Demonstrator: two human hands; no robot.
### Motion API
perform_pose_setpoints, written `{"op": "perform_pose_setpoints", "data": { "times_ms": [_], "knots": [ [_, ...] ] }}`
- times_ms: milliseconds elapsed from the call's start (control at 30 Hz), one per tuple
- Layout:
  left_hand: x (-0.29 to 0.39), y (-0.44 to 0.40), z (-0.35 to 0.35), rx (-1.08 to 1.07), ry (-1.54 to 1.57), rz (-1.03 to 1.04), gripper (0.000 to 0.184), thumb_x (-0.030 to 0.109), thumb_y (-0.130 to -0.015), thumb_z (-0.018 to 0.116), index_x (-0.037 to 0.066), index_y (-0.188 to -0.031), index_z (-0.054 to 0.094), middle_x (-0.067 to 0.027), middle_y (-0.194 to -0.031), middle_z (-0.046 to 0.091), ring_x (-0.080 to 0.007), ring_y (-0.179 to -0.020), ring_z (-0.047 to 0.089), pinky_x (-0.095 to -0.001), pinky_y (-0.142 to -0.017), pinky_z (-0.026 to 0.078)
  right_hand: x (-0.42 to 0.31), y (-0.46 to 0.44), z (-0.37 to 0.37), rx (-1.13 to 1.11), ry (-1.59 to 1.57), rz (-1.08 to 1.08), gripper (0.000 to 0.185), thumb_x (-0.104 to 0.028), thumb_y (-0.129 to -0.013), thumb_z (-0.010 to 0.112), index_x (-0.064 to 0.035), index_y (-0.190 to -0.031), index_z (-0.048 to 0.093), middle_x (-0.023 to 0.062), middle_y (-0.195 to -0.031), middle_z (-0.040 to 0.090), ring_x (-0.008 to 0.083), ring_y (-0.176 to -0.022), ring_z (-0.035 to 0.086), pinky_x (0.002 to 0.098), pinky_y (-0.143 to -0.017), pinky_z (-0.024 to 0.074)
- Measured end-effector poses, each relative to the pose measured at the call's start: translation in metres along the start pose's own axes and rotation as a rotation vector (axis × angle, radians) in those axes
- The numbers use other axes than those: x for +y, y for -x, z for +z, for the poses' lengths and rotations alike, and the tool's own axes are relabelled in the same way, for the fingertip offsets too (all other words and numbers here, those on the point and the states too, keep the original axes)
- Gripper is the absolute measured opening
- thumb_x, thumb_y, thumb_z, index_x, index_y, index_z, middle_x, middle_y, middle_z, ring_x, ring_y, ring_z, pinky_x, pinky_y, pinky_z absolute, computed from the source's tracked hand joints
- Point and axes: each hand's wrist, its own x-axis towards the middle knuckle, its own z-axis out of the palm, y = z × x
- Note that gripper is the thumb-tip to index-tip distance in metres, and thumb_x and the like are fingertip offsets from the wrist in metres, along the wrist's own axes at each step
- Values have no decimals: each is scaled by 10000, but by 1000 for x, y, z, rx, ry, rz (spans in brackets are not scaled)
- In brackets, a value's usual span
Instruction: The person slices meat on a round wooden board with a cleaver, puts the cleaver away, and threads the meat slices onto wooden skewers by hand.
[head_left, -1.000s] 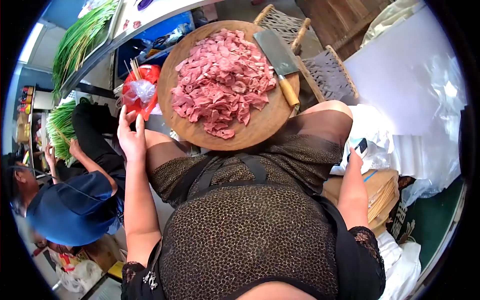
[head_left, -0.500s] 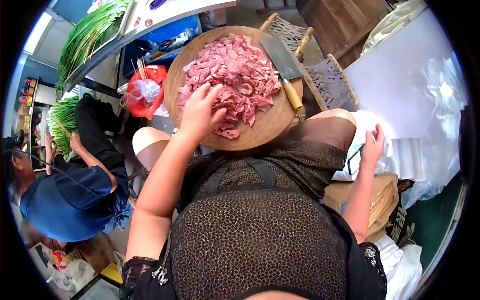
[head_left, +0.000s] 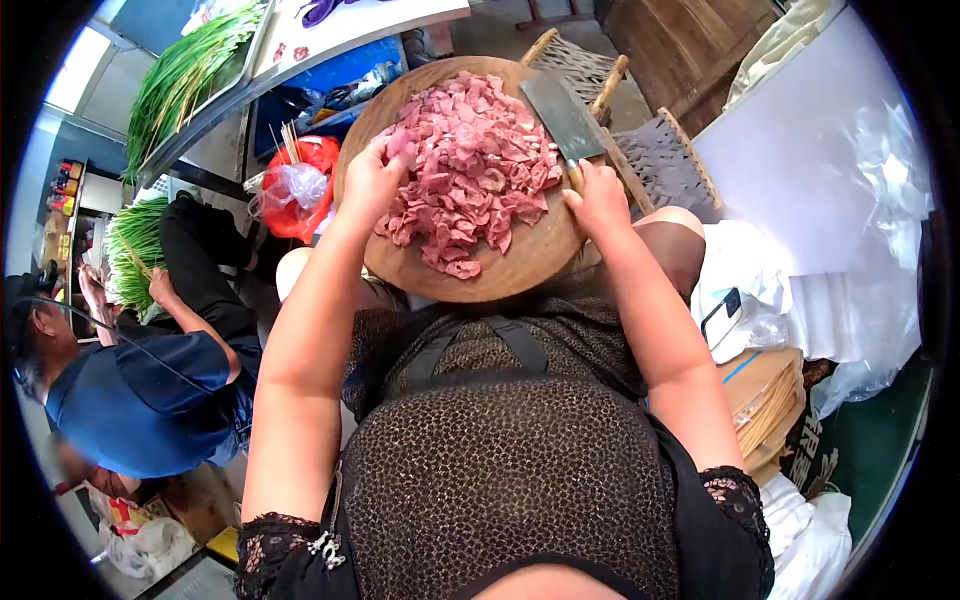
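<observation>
A heap of sliced raw meat (head_left: 480, 150) covers much of the round wooden chopping board (head_left: 510, 275) in front of my knees. My left hand (head_left: 372, 185) is at the left edge of the heap, its fingers closed on some meat slices; the fingertips are partly lost among the meat. On the board's right side lies a cleaver (head_left: 562, 118), its blade flat and pointing away from me. My right hand (head_left: 602, 205) is wrapped round its wooden handle, mostly covering it.
To the left stands a red plastic bag (head_left: 290, 215) with skewers in it. A person (head_left: 150, 385) handles green stalks (head_left: 135, 245) there. Woven chairs (head_left: 655, 165) stand beyond the board. At right are a phone (head_left: 722, 315) and a bundle of sticks (head_left: 770, 410).
My right hand has come from beside the phone to the cleaver's handle and taken hold of it. My left hand has shifted left and slightly up to the heap's edge.
</observation>
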Motion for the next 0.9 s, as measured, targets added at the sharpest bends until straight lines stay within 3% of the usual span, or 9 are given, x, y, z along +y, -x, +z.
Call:
{"op": "perform_pose_setpoints", "data": {
  "times_ms": [133, 167, 267, 433, 600, 733, 800, 867, 900],
  "knots": [
    [4, -7, 4, -24, -244, 198, 331, 209, -846, 640, 10, -1106, 592, -79, -981, 653, -103, -852, 603, -236, -732, 475, -2, -5, 8, -19, 7, 18, 540, -233, -751, 679, -75, -1223, 471, 177, -1100, 508, 351, -1038, 508, 421, -889, 431],
    [7, -2, 7, -100, 34, 88, 326, 171, -831, 648, 1, -1103, 588, -98, -1012, 646, -135, -893, 607, -260, -786, 476, -2, -5, 9, -22, 4, 21, 532, -231, -750, 678, -70, -1215, 474, 177, -1094, 510, 350, -1030, 512, 425, -879, 436],
    [-8, 0, 1, -65, -209, 61, 317, 125, -830, 634, -2, -1116, 581, -112, -1013, 647, -159, -913, 612, -275, -823, 471, -1, -5, 11, 4, 0, 10, 518, -242, -742, 678, -75, -1193, 486, 170, -1084, 516, 343, -1016, 521, 433, -854, 447],
    [-30, 5, -6, 4, -142, 45, 301, 102, -837, 608, -7, -1116, 580, -116, -1007, 649, -153, -924, 608, -272, -820, 471, -3, -5, 13, 38, 9, 31, 506, -266, -737, 674, -103, -1183, 500, 143, -1081, 522, 330, -1014, 523, 428, -847, 450],
    [-15, 14, 9, 141, -381, 168, 322, 168, -800, 666, 41, -1089, 603, -123, -970, 624, -220, -864, 618, -306, -789, 484, -5, -7, 8, 0, -9, 55, 502, -266, -743, 659, -96, -1188, 500, 145, -1089, 524, 323, -1024, 523, 417, -867, 439],
    [-11, 4, 27, 96, -724, 358, 360, 252, -780, 672, 65, -1081, 611, -169, -1042, 602, -336, -955, 584, -379, -853, 455, 6, -5, 9, -24, -42, -7, 492, -250, -738, 661, -83, -1173, 500, 146, -1128, 516, 322, -1027, 530, 425, -857, 446],
    [-18, -9, 23, 49, -692, 249, 285, 221, -801, 643, 81, -1050, 634, -160, -1012, 626, -318, -937, 598, -378, -832, 467, 15, -7, 10, -29, -146, -2, 500, -232, -729, 652, -69, -1176, 498, 159, -1123, 530, 332, -1026, 534, 419, -866, 442],
    [-15, -12, 17, 22, -504, 91, 206, 157, -849, 604, 82, -1035, 651, -64, -878, 677, -168, -797, 631, -277, -740, 487, 20, -3, 14, -52, -371, 21, 516, -197, -709, 635, -43, -1182, 494, 185, -1112, 558, 351, -1024, 542, 407, -885, 433],
    [-12, -16, 14, 59, -387, 44, 196, 185, -852, 601, 73, -1002, 658, -77, -811, 666, -168, -757, 627, -283, -712, 477, 20, -2, 14, -42, -425, 11, 514, -184, -697, 625, -32, -1173, 506, 199, -1076, 584, 354, -1022, 547, 392, -883, 434]
  ]
}}
